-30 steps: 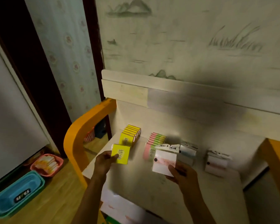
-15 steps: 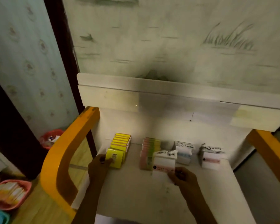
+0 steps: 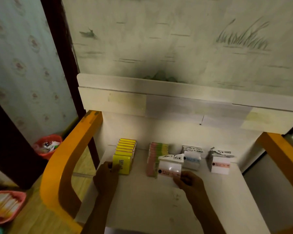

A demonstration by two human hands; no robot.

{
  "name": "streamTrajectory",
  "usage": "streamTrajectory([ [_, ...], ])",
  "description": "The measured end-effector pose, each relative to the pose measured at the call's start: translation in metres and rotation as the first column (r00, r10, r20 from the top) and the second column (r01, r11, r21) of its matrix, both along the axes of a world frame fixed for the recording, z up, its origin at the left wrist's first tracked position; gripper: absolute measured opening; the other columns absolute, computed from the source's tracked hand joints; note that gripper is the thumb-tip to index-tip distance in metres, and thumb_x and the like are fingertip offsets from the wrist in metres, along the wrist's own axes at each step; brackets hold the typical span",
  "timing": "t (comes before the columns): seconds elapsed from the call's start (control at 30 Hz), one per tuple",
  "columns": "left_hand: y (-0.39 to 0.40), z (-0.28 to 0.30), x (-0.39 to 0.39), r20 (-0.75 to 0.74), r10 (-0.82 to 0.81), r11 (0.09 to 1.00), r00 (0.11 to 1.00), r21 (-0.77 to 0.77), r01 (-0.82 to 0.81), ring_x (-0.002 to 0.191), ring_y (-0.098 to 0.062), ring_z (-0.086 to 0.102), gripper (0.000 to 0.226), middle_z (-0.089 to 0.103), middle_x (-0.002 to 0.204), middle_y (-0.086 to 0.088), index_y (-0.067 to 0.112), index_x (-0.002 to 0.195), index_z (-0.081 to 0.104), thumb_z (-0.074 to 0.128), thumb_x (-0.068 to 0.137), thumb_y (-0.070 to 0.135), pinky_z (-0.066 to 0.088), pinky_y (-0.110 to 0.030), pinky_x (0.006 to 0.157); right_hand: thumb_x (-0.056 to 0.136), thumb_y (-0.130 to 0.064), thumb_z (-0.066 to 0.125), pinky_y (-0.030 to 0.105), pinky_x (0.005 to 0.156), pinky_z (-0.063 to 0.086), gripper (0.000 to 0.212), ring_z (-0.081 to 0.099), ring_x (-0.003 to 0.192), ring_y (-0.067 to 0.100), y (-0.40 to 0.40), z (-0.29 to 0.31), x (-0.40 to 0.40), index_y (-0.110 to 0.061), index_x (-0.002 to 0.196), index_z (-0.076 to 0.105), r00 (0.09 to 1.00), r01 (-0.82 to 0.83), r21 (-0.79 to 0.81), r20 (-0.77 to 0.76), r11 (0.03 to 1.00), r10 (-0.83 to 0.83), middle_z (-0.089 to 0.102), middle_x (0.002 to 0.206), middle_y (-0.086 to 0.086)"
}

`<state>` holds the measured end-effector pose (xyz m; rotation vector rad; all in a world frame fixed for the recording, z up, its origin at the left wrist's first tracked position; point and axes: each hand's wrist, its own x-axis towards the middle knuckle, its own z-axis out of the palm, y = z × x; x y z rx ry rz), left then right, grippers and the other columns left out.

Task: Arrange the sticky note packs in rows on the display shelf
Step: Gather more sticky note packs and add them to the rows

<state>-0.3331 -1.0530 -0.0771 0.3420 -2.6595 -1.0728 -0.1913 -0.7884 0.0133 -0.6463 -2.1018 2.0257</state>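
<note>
Between the left hand's (image 3: 107, 174) fingers (image 3: 116, 167) stands a square yellow sticky note pack printed "2207" (image 3: 121, 165), pinched at its near left edge and set upright on the pale display shelf (image 3: 142, 203) at the front of a row of matching yellow packs (image 3: 126, 146) running away toward the shelf's back panel. Right of those fingers, a white bagged sticky note pack with a pink label and a black-printed header card (image 3: 169, 168) is clamped at its lower right corner by the right hand's (image 3: 188, 182) thumb and fingers; it stands just in front of a row of pink and green packs (image 3: 156, 155). Further right of that hand sit two more white bagged packs, one with a blue label (image 3: 191, 159) and, apart from it, one with a pink label (image 3: 220, 163). An orange curved wooden side frame (image 3: 69, 156) borders the shelf left of the left hand. Beyond it, on the wooden floor, are a red basket (image 3: 46, 146) and a pink tray of packs (image 3: 6, 206).
</note>
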Motion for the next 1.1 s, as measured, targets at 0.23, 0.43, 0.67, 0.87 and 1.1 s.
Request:
streamTrajectory([
  [0.23,0.007,0.002,0.003,-0.001,-0.001,1.0,1.0,-0.009,0.001,0.084,-0.028,0.066,0.043,0.07,0.095,-0.005,0.017,0.104,0.069,0.063,0.086,0.055,0.052,-0.042,0.076,0.083,-0.008,0.073,0.027,0.071,0.059,0.013,0.073,0.083,0.016,0.001,-0.009,0.006,-0.006,0.096,0.07,1.0,0.028,0.003,0.012,1.0,-0.028,0.076,0.09,0.007],
  [0.43,0.006,0.002,0.002,0.01,-0.007,1.0,1.0,-0.022,0.007,0.088,-0.031,0.065,0.045,0.068,0.1,-0.009,0.015,0.107,0.065,0.067,0.084,0.053,0.051,-0.043,0.076,0.084,-0.012,0.073,0.028,0.075,0.059,0.016,0.072,0.087,0.015,0.008,-0.015,0.012,-0.011,0.1,0.07,0.998,0.054,0.028,0.026,0.998,-0.055,0.076,0.093,0.003],
  [0.67,0.016,0.018,0.006,-0.186,-0.235,0.943,0.954,-0.282,0.177,0.083,-0.033,0.059,0.024,0.061,0.092,-0.008,0.016,0.099,0.063,0.058,0.086,0.035,0.05,-0.041,0.064,0.085,-0.01,0.071,0.026,0.075,0.057,0.016,0.071,0.091,0.017,0.027,-0.015,0.017,-0.009,0.102,0.07,0.996,0.086,0.076,-0.008,0.993,-0.085,0.075,0.096,0.005],
  [0.87,0.062,0.044,0.023,-0.117,-0.616,0.752,0.779,-0.385,0.536,0.098,-0.021,0.064,0.042,0.066,0.103,0.006,0.03,0.108,0.064,0.043,0.077,0.049,0.051,-0.037,0.079,0.088,-0.009,0.069,0.02,0.07,0.051,0.011,0.069,0.092,0.017,0.064,-0.018,0.027,-0.012,0.098,0.069,0.991,0.131,0.092,-0.005,0.987,-0.131,0.074,0.095,0.004],
  [1.1,0.125,0.055,0.059,-0.066,-0.647,0.717,0.759,-0.392,0.577,0.107,-0.021,0.062,0.045,0.066,0.116,0.007,0.031,0.115,0.064,0.049,0.078,0.051,0.045,-0.039,0.083,0.09,-0.014,0.066,0.021,0.074,0.047,0.016,0.065,0.097,0.014,0.126,-0.035,0.041,-0.017,0.106,0.067,0.989,0.145,0.094,0.002,0.985,-0.145,0.071,0.101,-0.002],
])
